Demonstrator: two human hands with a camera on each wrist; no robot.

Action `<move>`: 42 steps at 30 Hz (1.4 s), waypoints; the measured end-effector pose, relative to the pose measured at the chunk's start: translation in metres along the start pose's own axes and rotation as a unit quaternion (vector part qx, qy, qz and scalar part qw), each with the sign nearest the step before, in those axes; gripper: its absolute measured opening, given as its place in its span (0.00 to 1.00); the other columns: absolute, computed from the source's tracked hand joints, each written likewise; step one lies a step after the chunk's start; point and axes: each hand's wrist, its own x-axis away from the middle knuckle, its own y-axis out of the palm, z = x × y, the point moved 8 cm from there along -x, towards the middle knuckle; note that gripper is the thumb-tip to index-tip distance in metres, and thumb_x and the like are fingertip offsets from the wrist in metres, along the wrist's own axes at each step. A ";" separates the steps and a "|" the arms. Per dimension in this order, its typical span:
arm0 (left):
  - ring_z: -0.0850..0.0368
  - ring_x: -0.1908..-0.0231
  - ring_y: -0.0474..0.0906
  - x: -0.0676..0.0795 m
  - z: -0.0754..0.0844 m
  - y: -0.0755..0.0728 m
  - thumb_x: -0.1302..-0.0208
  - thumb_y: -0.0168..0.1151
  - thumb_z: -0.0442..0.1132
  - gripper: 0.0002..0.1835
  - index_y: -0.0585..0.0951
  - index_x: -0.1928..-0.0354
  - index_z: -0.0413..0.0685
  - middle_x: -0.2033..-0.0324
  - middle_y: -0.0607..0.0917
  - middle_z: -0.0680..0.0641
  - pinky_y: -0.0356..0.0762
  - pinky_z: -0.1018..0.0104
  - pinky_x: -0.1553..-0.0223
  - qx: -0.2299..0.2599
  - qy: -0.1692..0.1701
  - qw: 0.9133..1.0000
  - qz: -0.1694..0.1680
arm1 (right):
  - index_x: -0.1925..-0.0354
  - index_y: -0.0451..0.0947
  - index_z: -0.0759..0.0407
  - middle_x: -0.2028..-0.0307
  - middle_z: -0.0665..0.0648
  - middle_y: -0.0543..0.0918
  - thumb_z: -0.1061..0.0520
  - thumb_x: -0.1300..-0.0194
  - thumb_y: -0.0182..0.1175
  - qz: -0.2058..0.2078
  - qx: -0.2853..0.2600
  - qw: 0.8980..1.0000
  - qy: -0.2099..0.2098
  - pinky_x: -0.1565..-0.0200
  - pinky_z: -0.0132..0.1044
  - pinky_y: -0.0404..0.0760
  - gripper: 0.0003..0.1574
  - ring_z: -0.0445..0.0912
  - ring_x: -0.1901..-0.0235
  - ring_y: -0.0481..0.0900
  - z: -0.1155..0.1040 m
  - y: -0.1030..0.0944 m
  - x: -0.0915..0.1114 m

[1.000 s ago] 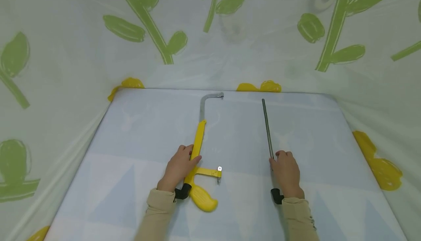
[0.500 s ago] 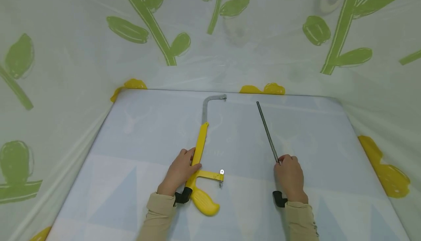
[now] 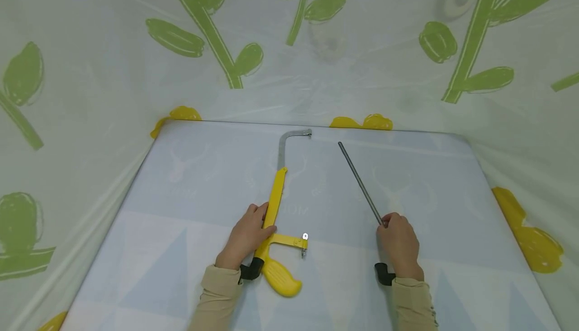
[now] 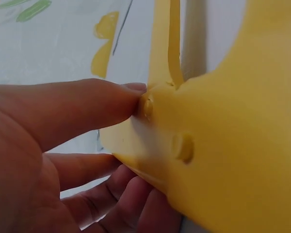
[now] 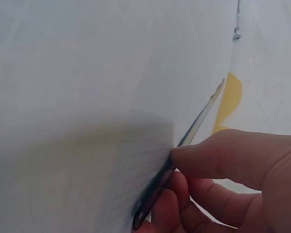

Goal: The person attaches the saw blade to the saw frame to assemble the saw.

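My left hand (image 3: pixel 246 233) grips the yellow spine of a hacksaw frame (image 3: pixel 275 195), thumb on one side and fingers curled under it. The frame has a grey curved front arm, a short yellow rear arm with a metal clip, and a yellow handle (image 3: pixel 281 277). No blade spans its two arms. The left wrist view shows the thumb (image 4: pixel 87 109) against the yellow plastic. My right hand (image 3: pixel 399 243) pinches a thin hacksaw blade (image 3: pixel 359 181) near its close end. That end, with a small hole, shows below the fingers in the right wrist view; the blade slants away to the left.
A pale cloth with blue triangles covers the table (image 3: pixel 181 170). Behind and beside it hang white curtains (image 3: pixel 362 80) with green leaf and yellow prints. Black wrist-camera mounts (image 3: pixel 384 273) sit at both wrists.
The blade's far end has swung to the left, toward the hacksaw frame, as the right hand turns it. The left hand and frame stay almost in place; the view shifted slightly.
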 end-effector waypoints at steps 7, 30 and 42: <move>0.58 0.74 0.66 -0.002 0.000 0.001 0.42 0.61 0.47 0.35 0.63 0.34 0.43 0.62 0.70 0.48 0.66 0.68 0.73 0.000 -0.002 1.000 -0.008 | 0.57 0.75 0.66 0.64 0.63 0.78 0.61 0.41 0.51 0.000 -0.003 1.000 0.003 0.72 0.42 0.72 0.15 0.52 0.69 0.75 0.000 -0.002 0.001; 0.57 0.76 0.65 -0.003 0.004 -0.002 0.41 0.62 0.48 0.36 0.63 0.34 0.43 0.65 0.72 0.48 0.63 0.69 0.77 -0.026 -0.013 1.000 -0.006 | 0.59 0.77 0.64 0.71 0.55 0.80 0.55 0.37 0.51 -0.066 -0.012 0.996 -0.052 0.74 0.36 0.70 0.14 0.45 0.75 0.73 -0.017 0.015 0.008; 0.57 0.75 0.68 -0.011 0.002 -0.006 0.40 0.61 0.48 0.36 0.60 0.32 0.47 0.73 0.73 0.50 0.66 0.68 0.75 0.017 -0.018 1.000 -0.013 | 0.54 0.78 0.61 0.63 0.57 0.82 0.51 0.35 0.55 -0.069 -0.162 0.983 -0.044 0.69 0.33 0.74 0.18 0.43 0.70 0.76 -0.028 0.037 0.013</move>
